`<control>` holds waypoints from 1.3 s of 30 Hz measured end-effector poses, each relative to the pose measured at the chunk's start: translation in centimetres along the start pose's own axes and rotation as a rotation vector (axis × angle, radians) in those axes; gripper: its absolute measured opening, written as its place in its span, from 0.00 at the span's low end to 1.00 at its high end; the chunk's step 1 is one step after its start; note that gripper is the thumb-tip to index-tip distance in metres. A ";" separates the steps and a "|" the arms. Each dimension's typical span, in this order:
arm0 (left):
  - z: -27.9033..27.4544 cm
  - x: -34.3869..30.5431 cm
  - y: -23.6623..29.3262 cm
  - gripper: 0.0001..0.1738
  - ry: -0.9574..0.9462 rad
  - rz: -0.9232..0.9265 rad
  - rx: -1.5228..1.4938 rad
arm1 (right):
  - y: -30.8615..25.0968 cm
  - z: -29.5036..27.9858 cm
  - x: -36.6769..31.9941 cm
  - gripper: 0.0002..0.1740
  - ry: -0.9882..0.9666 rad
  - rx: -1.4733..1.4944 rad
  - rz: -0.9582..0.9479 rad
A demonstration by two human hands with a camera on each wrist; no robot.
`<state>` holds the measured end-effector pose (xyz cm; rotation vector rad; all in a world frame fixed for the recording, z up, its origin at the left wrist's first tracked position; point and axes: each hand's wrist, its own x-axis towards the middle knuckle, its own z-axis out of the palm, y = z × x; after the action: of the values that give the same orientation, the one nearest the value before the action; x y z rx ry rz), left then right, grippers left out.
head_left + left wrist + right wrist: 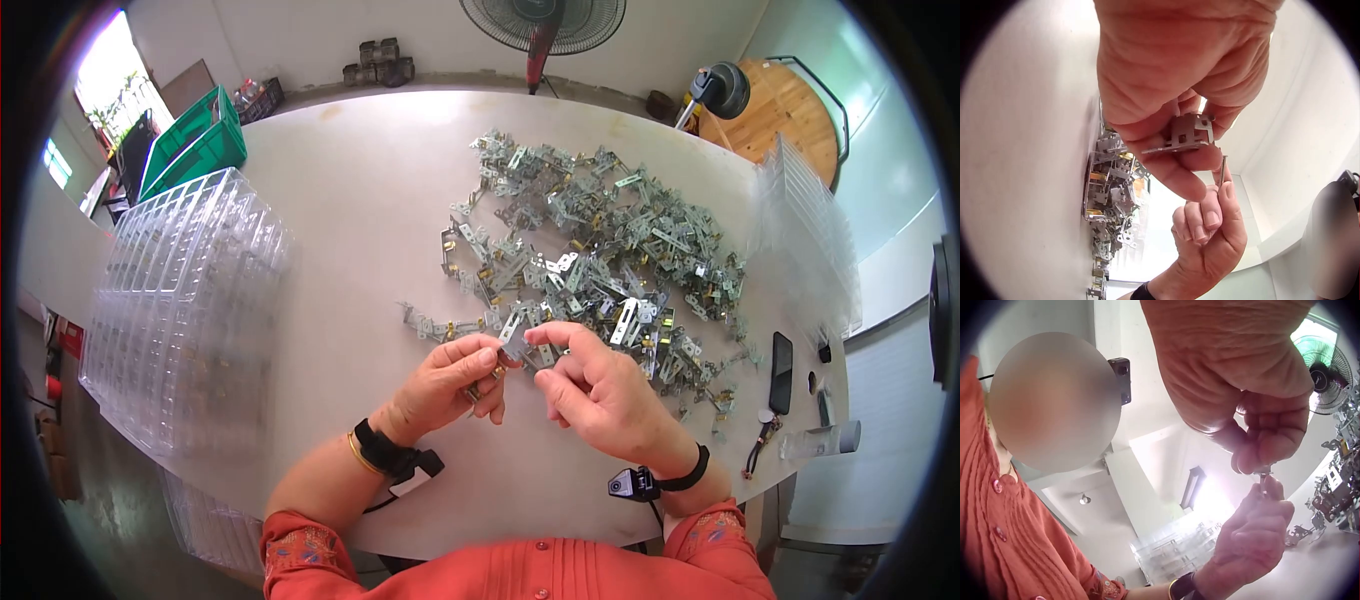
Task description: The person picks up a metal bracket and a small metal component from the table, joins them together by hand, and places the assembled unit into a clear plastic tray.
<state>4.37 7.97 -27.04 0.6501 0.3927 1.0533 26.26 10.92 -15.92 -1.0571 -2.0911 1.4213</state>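
My left hand [455,378] grips a small bent metal bracket [1191,131] with square cutouts, its flat plate edge-on in the left wrist view. My right hand [600,385] is just to the right, index finger reaching toward the bracket, other fingers curled. A thin metal pin [1223,172] shows at the right fingertips in the left wrist view, where the thumb and index finger pinch it. Both hands meet fingertip to fingertip in the right wrist view, a bit of metal between them. Beyond them spreads a large pile of metal brackets [640,230], some with brass-coloured parts.
Stacked clear plastic trays [180,300] stand at the table's left, with another clear stack [805,235] at the right. A phone [781,372], a keyring [763,443] and a clear bottle [815,441] lie near the right edge. A green crate [195,145] sits at the far left.
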 end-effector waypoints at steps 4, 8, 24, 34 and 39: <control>-0.1 -0.2 -0.2 0.13 -0.023 -0.021 0.001 | -0.1 0.0 0.0 0.21 -0.013 -0.007 0.002; 0.1 -0.2 -0.4 0.13 -0.025 -0.015 0.028 | -0.1 0.1 0.2 0.20 -0.021 0.008 0.016; 0.3 -0.1 -0.1 0.15 0.047 -0.075 0.403 | -0.1 0.3 0.5 0.09 0.026 -0.269 0.068; 0.4 -0.1 -0.4 0.15 0.000 -0.135 0.495 | 1.2 1.0 0.9 0.04 0.283 -0.275 -0.310; 0.4 0.2 0.0 0.18 0.031 -0.056 0.144 | 1.5 0.3 0.3 0.05 0.293 -0.006 -0.205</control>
<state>4.67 8.01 -26.78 0.7471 0.5143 0.9893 26.39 11.29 -17.45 -0.9572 -1.9287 1.0917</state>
